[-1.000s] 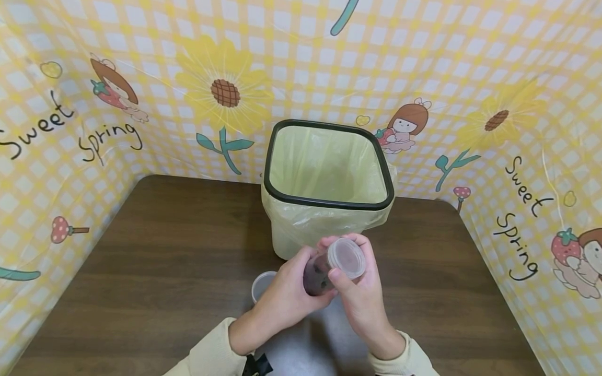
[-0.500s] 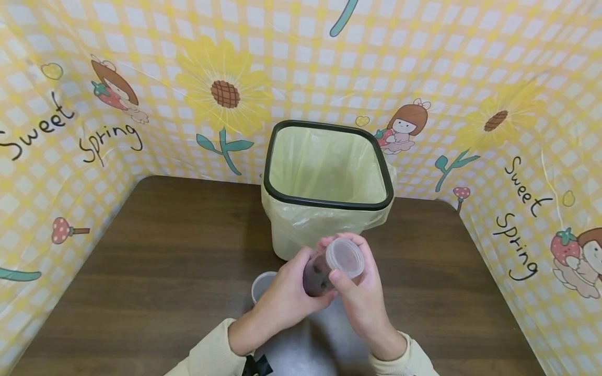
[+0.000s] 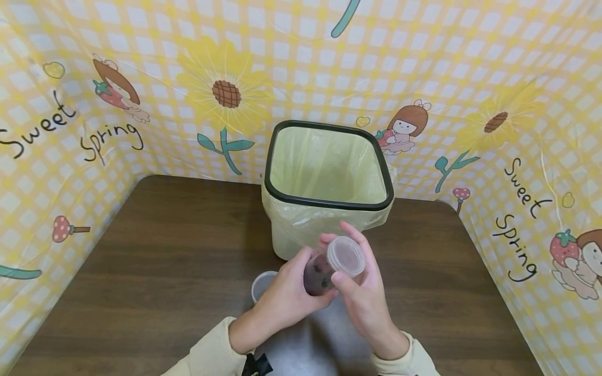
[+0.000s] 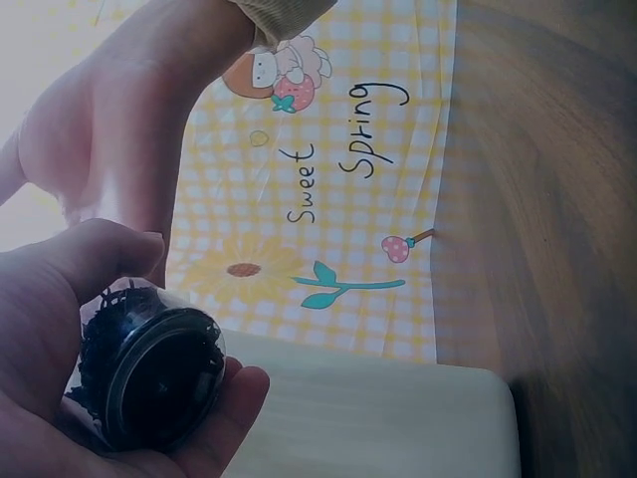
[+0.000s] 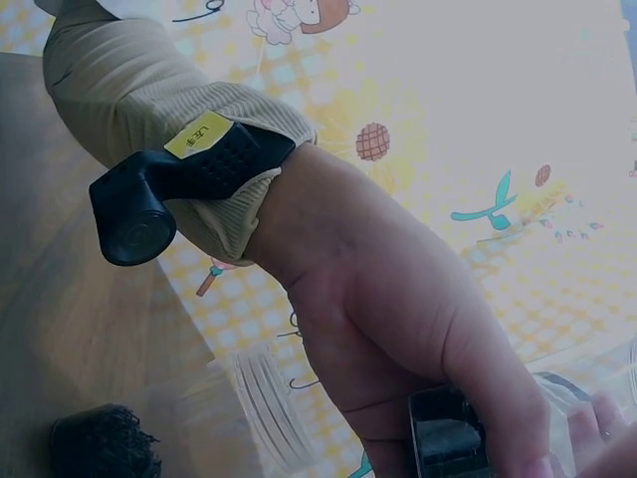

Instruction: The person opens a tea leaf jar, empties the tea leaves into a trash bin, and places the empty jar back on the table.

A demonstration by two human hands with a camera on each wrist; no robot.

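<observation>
In the head view both hands meet on a clear jar [image 3: 317, 275] with dark contents, tilted in front of the bin. Its translucent lid [image 3: 346, 256] faces up and right. My left hand [image 3: 287, 292] grips the jar's body, thumb and fingers wrapped round its side. The right hand [image 3: 362, 292] surrounds the lid, its thumb at the near edge and one finger raised off the far side. In the left wrist view the jar's dark round base [image 4: 164, 388] shows between the left fingers. The far sides of the right fingers are hidden behind the jar.
A second clear jar [image 5: 249, 408], holding dark stringy material, stands on the brown table [image 3: 178, 250], partly behind the left forearm. A square waste bin [image 3: 324, 201] with a black rim and pale yellow liner stands behind the hands. Checked cloth [image 3: 301, 62] covers the walls.
The right hand has loosened on the lid: one finger has lifted up and away, and its thumb has shifted slightly. The left hand and the jar have stayed nearly still.
</observation>
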